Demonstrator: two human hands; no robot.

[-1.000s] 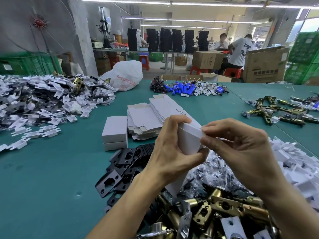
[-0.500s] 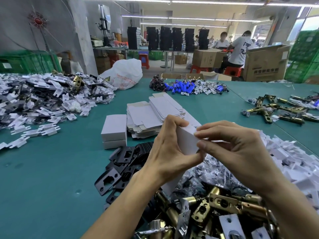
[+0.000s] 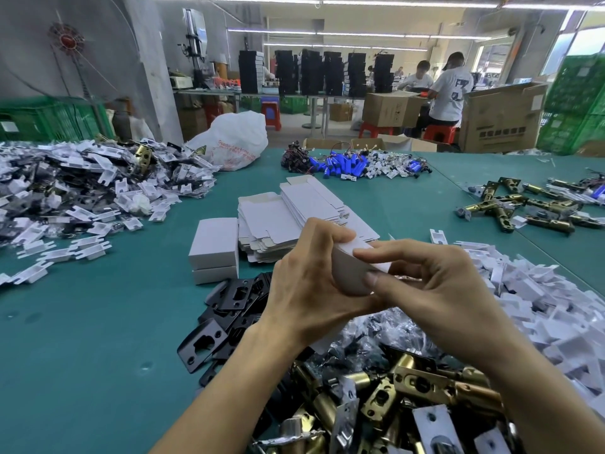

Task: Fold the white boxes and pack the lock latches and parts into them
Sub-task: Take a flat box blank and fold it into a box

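A white box (image 3: 352,271) is held up over the green table between both hands. My left hand (image 3: 307,283) grips its left side with the thumb over the top edge. My right hand (image 3: 435,290) has fingers laid over the top flap and the thumb against the box's near face. Below the hands lie brass lock latches (image 3: 415,391) and small bagged parts (image 3: 386,335). Black strike plates (image 3: 226,319) are piled to the left of them. A stack of flat white box blanks (image 3: 288,221) lies behind the hands, with two folded boxes (image 3: 214,249) stacked beside it.
White plastic parts (image 3: 537,306) are heaped at right and more, mixed with bags, at the far left (image 3: 82,194). More brass latches (image 3: 523,204) lie far right, blue cells (image 3: 347,165) and a white bag (image 3: 235,142) at the back. People sit at a distant bench.
The right hand's fingers have come down flatter over the box's top flap and the thumb now presses the near face. The left hand keeps its grip.
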